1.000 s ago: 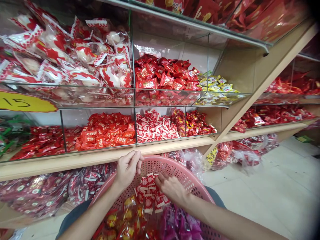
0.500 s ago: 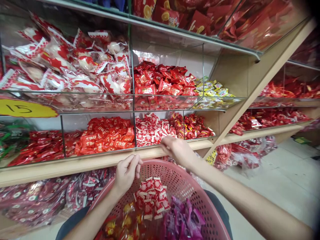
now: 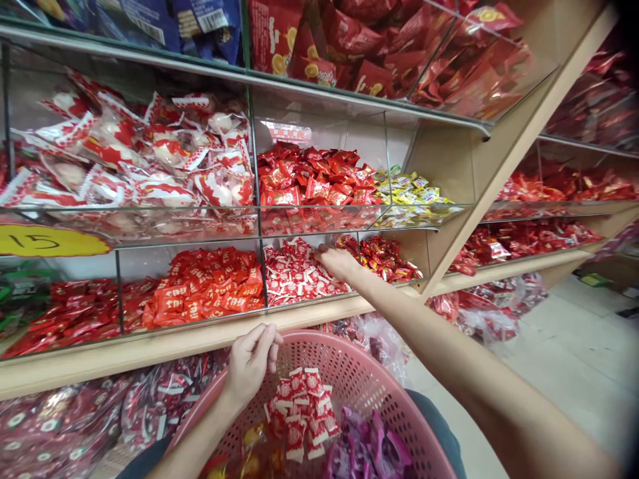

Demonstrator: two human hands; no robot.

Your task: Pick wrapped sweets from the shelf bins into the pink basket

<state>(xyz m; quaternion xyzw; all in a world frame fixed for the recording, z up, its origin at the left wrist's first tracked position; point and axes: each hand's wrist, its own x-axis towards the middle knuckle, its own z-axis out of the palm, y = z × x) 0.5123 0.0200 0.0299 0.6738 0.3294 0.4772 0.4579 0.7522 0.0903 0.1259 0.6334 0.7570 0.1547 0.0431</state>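
Observation:
A pink perforated plastic basket point(image 3: 349, 362) stands low in front of me, between my legs. Inside it lie red-and-white wrapped candies point(image 3: 299, 406), purple wrapped candies point(image 3: 369, 446) and some yellow-and-red pieces, partly hidden by my arm. My left hand point(image 3: 252, 362) is over the basket's back left rim with its fingers curled together; what they hold, if anything, is hidden. Reaching into the lower shelf, my right hand point(image 3: 339, 261) is at the heap of small red-and-white candies point(image 3: 294, 276). Its fingers are bent and closed, their tips against the heap's right side.
Glass dividers separate orange-red packets point(image 3: 210, 286) on the left from dark red candies point(image 3: 389, 259) on the right. A wooden shelf edge point(image 3: 150, 339) runs above the basket. Bagged stock point(image 3: 64, 426) lies underneath. A yellow price tag point(image 3: 50, 239) hangs left.
My right hand has moved from the shelf's front edge up and into the bin of red-and-white candies. My left hand stays by the basket rim. The view has tilted slightly upward.

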